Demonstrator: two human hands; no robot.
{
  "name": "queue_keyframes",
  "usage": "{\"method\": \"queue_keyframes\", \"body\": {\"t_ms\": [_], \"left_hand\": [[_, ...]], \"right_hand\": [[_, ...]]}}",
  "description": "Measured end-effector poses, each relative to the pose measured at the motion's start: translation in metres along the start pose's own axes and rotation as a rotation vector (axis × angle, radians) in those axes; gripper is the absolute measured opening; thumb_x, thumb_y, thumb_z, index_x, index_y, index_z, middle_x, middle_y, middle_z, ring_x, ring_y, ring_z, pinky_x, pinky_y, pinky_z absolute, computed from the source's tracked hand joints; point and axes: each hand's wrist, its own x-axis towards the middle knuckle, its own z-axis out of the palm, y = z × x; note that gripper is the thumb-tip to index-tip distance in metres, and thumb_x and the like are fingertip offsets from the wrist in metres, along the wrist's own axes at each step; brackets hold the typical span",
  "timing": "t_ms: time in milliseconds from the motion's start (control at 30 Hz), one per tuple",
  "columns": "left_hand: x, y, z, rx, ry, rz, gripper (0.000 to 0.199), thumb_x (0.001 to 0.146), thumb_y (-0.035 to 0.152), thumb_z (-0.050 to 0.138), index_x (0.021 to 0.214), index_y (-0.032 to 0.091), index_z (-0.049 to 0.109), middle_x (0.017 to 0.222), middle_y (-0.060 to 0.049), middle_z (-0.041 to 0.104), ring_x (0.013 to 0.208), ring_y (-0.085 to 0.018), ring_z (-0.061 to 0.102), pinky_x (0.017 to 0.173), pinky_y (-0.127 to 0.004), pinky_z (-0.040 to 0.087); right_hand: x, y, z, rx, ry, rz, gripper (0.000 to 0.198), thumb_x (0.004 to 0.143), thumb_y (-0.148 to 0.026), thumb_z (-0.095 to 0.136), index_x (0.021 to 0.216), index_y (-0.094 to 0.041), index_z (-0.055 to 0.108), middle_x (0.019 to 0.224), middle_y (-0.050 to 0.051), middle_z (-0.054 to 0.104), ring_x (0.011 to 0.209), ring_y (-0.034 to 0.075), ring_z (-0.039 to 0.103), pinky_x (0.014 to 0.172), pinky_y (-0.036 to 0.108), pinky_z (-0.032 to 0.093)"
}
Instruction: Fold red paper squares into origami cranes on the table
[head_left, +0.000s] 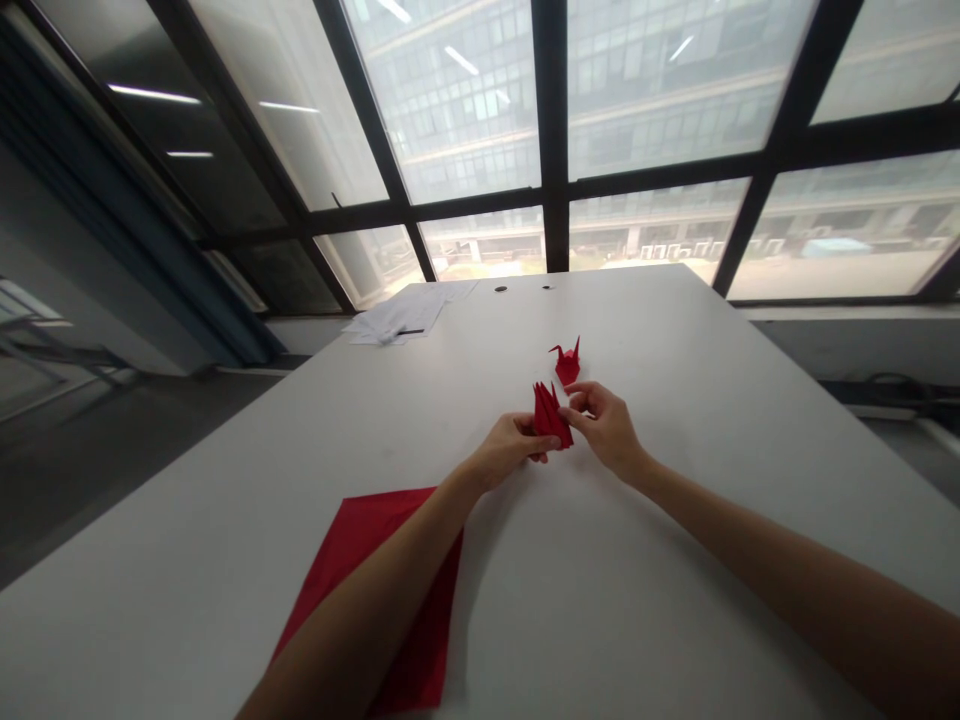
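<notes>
A piece of folded red paper (550, 418) with several pointed flaps standing up is held above the table. My left hand (511, 446) grips its lower left part between thumb and fingers. From the right, my right hand (609, 428) has its thumb against the paper's edge, with the index finger curled close to the thumb; the exact contact is hard to make out. Just beyond my hands stands a finished red paper crane (568, 364), its thin neck and tail pointing up. Under my left forearm lies a flat red paper sheet (360, 545), partly covered by the arm.
Everything rests on a long white table (712, 560). Loose white papers (409, 312) with a dark pen-like item lie at its far left. Two small dark holes are near the far edge. Large framed windows (465, 100) rise behind, and a blue curtain (127, 200) hangs at left.
</notes>
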Motion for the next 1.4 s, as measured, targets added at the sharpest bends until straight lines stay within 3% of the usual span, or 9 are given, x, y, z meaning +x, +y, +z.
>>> {"method": "queue_keyframes", "body": {"t_ms": [133,233,400,600,733,900,1100,1233,1400], "left_hand": [[0.0,-0.004,0.001,-0.027,0.074,0.033,0.025,0.069,0.026,0.082,0.088,0.011,0.075,0.074,-0.005,0.068,0.056,-0.008,0.049,0.054,-0.023,0.038],[0.0,-0.004,0.001,-0.035,0.095,0.032,0.025,0.069,0.026,0.082,0.087,0.01,0.074,0.07,-0.003,0.066,0.055,-0.008,0.048,0.054,-0.023,0.038],[-0.001,-0.002,0.002,-0.002,0.084,0.02,0.024,0.071,0.028,0.082,0.086,0.01,0.074,0.066,-0.001,0.063,0.056,-0.009,0.049,0.054,-0.023,0.038],[-0.002,0.0,0.003,0.021,0.093,0.008,0.025,0.07,0.031,0.082,0.079,0.011,0.071,0.06,0.001,0.058,0.053,-0.008,0.045,0.052,-0.023,0.034],[-0.003,0.003,0.007,0.019,0.127,0.006,0.028,0.07,0.035,0.083,0.077,0.011,0.069,0.058,0.003,0.054,0.051,-0.007,0.042,0.051,-0.022,0.032],[-0.004,0.005,0.012,0.051,0.211,0.047,0.034,0.072,0.043,0.081,0.077,0.011,0.069,0.063,0.0,0.059,0.056,-0.009,0.047,0.052,-0.023,0.033],[-0.005,0.002,0.013,0.133,0.151,0.029,0.036,0.072,0.044,0.082,0.073,0.011,0.068,0.061,0.001,0.057,0.055,-0.009,0.045,0.053,-0.023,0.033],[-0.004,-0.002,0.013,0.136,0.209,0.061,0.04,0.081,0.05,0.072,0.08,0.01,0.072,0.069,-0.003,0.063,0.06,-0.011,0.049,0.057,-0.024,0.035],[-0.003,-0.006,0.011,0.163,0.219,0.056,0.042,0.078,0.05,0.075,0.069,0.009,0.069,0.06,0.0,0.055,0.055,-0.009,0.042,0.053,-0.023,0.028]], "right_hand": [[-0.009,-0.004,-0.003,0.048,-0.138,0.2,0.036,0.081,-0.049,0.068,0.091,-0.015,0.068,0.066,0.0,0.061,0.055,0.011,0.048,0.052,0.026,0.038],[-0.013,-0.005,-0.004,0.021,-0.233,0.216,0.032,0.08,-0.046,0.069,0.079,-0.014,0.07,0.063,0.0,0.06,0.055,0.011,0.047,0.051,0.025,0.034],[-0.014,0.003,0.0,-0.019,-0.156,0.149,0.028,0.074,-0.042,0.075,0.07,-0.015,0.067,0.06,-0.001,0.058,0.055,0.011,0.046,0.051,0.025,0.033],[-0.015,-0.002,0.001,0.004,-0.181,0.094,0.041,0.089,-0.05,0.059,0.065,-0.017,0.063,0.057,0.0,0.057,0.052,0.012,0.046,0.049,0.026,0.033],[-0.017,-0.004,0.002,-0.03,-0.173,0.069,0.028,0.083,-0.042,0.068,0.074,-0.016,0.069,0.062,0.001,0.062,0.056,0.013,0.05,0.053,0.026,0.036],[-0.016,0.001,0.004,-0.046,-0.133,0.042,0.025,0.084,-0.037,0.065,0.071,-0.016,0.067,0.063,0.001,0.061,0.058,0.013,0.051,0.054,0.026,0.038],[-0.013,0.002,0.003,0.012,-0.093,0.077,0.026,0.081,-0.041,0.069,0.076,-0.015,0.07,0.069,0.003,0.066,0.061,0.014,0.054,0.057,0.027,0.042],[-0.011,0.002,0.004,0.06,-0.055,0.116,0.03,0.077,-0.045,0.072,0.07,-0.016,0.067,0.064,0.001,0.062,0.057,0.013,0.05,0.054,0.026,0.039],[-0.01,0.001,0.006,0.083,-0.067,0.158,0.032,0.076,-0.047,0.071,0.073,-0.016,0.069,0.063,0.0,0.06,0.055,0.012,0.046,0.051,0.026,0.035]]}}
